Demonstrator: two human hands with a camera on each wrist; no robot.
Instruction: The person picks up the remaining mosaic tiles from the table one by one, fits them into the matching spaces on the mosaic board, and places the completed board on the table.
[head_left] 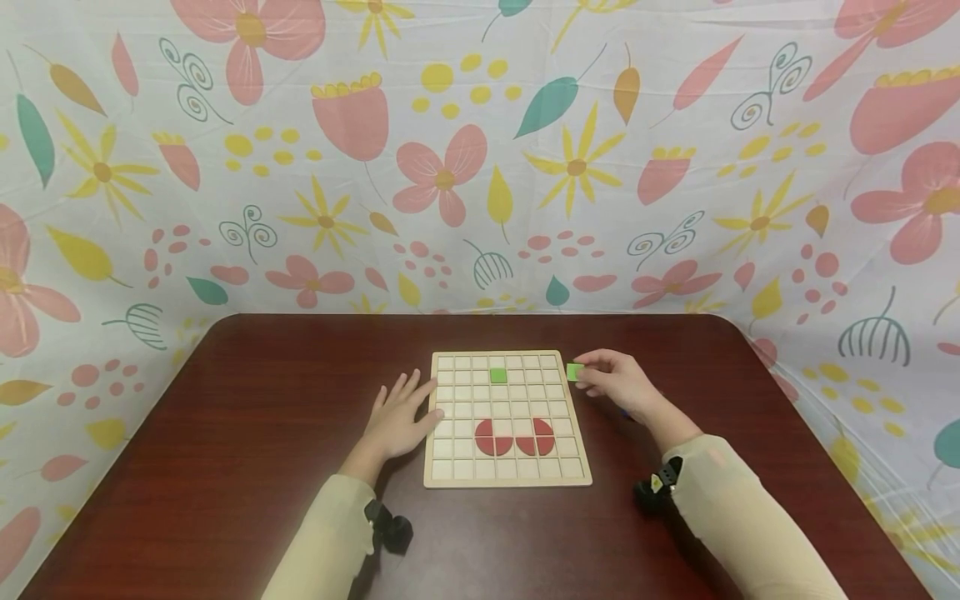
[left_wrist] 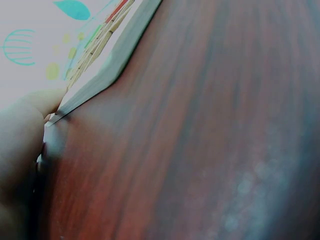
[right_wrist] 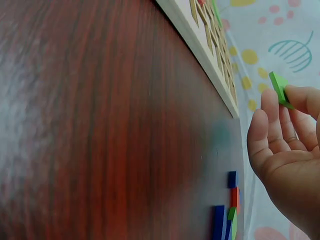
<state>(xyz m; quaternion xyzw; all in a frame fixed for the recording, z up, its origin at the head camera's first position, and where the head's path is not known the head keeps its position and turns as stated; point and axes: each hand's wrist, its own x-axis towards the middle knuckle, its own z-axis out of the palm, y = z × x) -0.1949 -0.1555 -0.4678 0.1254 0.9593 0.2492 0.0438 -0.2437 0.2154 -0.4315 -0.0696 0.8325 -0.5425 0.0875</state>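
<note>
Green square tile (head_left: 574, 372): pinched in my right hand (head_left: 618, 385), just outside the right edge of the gridded board (head_left: 507, 482), near its far right corner. Key relation, as I judge it: tile to board. From my right hand the grid lies to the left. In the head view the tile sits about level with the row that carries the placed green tile (head_left: 498, 375), to its right, with blank cells between. Being square, the held tile shows no clear long axis; the right wrist view has it tilted, one edge showing, apparently clear of the tabletop (head_left: 285, 400).

Right hand: thumb and fingertips closed on the tile, remaining fingers loosely extended, palm otherwise unfilled. It is the nearer hand by far.

Left hand (head_left: 397, 425): across the board, fingers spread and fairly straight, grasping nothing; thumb and a fingertip touch the board's left edge. Pressure: cannot tell.

Also noted: red quarter-round pieces (head_left: 485, 446) in the nearer rows; loose blue pieces (right_wrist: 218, 222) on the tabletop beside my right wrist.
</note>
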